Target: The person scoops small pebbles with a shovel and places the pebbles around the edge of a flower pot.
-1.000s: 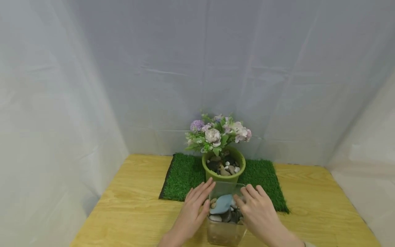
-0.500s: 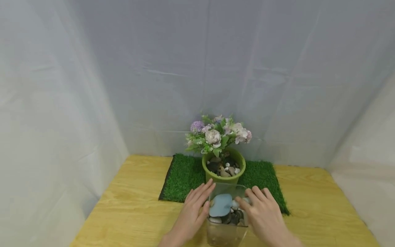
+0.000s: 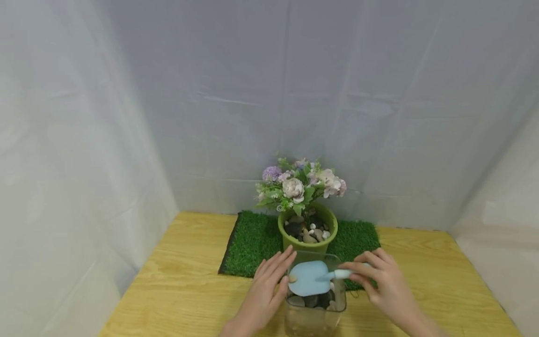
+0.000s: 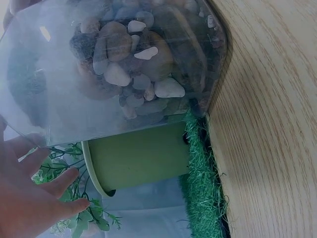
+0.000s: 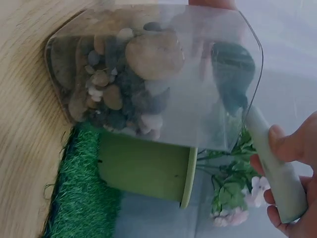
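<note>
My right hand [image 3: 385, 285] pinches the white-and-light-blue handle [image 5: 280, 173] of a small toy shovel [image 3: 310, 278]. The shovel's blade lies roughly level inside the upper part of a clear plastic container [image 3: 313, 323], above the stones. A small tan pebble [image 3: 292, 278] shows at the blade's left end; whether it rests on it I cannot tell. Dark, tan and white stones [image 5: 114, 94] fill the container's lower part. My left hand [image 3: 267, 285] lies against the container's left side with fingers fairly straight. Part of that hand is outside the left wrist view.
Just behind the container stands a green flowerpot [image 3: 290, 243] with stones in it and artificial flowers [image 3: 294, 187]. The pot is on a green turf mat [image 3: 252, 243], which lies on a wooden table [image 3: 189, 281]. Pale sheeting [image 3: 252, 93] hangs at the back and sides.
The shovel blade has risen from among the stones and levelled out, and its handle now shows. My right hand has moved rightward with it. The left hand has stayed at the container.
</note>
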Demonstrator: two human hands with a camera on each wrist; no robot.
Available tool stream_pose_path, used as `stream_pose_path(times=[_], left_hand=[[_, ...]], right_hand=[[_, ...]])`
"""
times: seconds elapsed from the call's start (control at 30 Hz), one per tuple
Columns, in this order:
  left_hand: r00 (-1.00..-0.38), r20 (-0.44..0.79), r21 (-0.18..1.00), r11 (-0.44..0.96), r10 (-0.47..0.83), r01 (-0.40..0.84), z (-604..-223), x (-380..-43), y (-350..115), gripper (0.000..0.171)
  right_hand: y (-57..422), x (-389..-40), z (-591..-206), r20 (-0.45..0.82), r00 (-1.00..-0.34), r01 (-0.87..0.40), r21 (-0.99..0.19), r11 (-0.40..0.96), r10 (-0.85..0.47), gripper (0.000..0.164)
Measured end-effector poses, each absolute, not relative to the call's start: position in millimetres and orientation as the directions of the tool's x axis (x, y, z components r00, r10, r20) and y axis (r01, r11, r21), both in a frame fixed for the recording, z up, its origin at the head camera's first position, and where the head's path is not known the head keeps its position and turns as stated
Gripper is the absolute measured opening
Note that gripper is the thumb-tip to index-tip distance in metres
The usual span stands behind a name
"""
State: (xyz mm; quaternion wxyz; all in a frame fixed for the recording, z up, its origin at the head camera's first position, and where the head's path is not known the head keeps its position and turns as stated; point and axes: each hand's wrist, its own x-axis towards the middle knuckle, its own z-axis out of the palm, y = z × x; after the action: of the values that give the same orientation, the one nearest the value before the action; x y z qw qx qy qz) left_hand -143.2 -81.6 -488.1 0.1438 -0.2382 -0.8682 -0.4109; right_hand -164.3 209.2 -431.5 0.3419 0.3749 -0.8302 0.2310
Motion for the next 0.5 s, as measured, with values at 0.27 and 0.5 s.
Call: stream_pose_path(times=[0.27,0.5], left_hand=[[-0.847,0.443,0.64,0.557,0.294,0.528,-487.4,-143.2,-81.3,0.048],[-0.852,0.433,0.648,0.556,0.294,0.521,-487.3,-143.1,-81.4,0.05]], right_hand=[[229.8,-162.0,-433.7,0.772,-0.504,-0.773,-0.202,0.601,-0.388,0.046],[240.2,-160.7,-432.5,0.774,-0.523,-0.739,-0.204,0.642,-0.357,0.05]])
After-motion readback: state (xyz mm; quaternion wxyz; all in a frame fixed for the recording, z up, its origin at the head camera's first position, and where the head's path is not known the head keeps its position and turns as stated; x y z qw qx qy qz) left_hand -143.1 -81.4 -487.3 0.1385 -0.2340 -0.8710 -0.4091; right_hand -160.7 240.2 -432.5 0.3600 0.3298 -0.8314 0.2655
